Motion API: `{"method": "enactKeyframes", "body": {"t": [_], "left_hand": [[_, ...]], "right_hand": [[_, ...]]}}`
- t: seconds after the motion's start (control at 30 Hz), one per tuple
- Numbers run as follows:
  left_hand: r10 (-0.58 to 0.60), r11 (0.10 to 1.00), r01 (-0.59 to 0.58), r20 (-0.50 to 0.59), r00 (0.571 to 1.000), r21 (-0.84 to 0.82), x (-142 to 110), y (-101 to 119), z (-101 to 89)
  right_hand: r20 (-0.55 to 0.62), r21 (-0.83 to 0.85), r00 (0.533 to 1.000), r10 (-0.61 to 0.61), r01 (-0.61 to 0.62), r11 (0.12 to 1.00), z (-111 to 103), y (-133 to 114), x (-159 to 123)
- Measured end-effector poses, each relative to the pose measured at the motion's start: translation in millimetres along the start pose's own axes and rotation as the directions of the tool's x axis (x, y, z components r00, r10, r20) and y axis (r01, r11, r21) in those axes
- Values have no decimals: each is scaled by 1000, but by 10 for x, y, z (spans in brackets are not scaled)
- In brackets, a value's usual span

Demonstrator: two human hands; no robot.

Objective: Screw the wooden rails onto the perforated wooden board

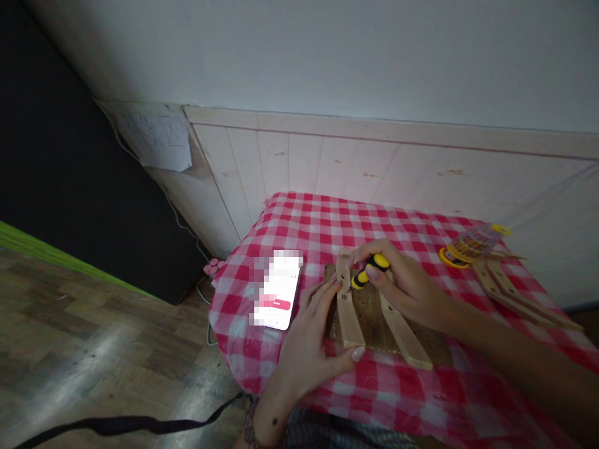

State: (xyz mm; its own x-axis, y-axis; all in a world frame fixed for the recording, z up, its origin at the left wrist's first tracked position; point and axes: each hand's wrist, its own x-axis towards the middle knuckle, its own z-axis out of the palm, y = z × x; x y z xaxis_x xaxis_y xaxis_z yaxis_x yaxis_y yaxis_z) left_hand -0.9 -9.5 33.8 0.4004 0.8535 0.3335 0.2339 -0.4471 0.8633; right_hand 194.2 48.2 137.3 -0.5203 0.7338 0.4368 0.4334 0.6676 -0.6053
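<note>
Screwdriver [370, 271] gripped firmly by right hand [407, 290]; stiff, light wooden slat [350, 318] steadied at its edge by open, splayed left hand [309, 349].

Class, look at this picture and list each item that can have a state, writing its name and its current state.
Right hand, gripping screwdriver
Screwdriver, tip at a screw
Left hand, open, fingers on board
Board, lying flat, slats across it
Slat, screwed on
Phone, lying flat, screen lit
Container, on its side
</note>
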Motion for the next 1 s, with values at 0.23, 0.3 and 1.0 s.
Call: {"method": "enactKeyframes", "body": {"t": [0.23, 0.3, 1.0], "left_hand": [[-8, 1000, 8, 5, 1000, 5, 1, 1, 2], [-7, 1000, 7, 3, 1000, 6, -1, 1, 4], [12, 1000, -12, -1, 1000, -1, -1, 9, -9]], "right_hand": [[19, 113, 1000, 12, -14, 994, 41, 16, -6], [10, 115, 1000, 13, -14, 993, 45, 18, -4], [-33, 87, 998, 62, -59, 995, 35, 91, -39]]}}
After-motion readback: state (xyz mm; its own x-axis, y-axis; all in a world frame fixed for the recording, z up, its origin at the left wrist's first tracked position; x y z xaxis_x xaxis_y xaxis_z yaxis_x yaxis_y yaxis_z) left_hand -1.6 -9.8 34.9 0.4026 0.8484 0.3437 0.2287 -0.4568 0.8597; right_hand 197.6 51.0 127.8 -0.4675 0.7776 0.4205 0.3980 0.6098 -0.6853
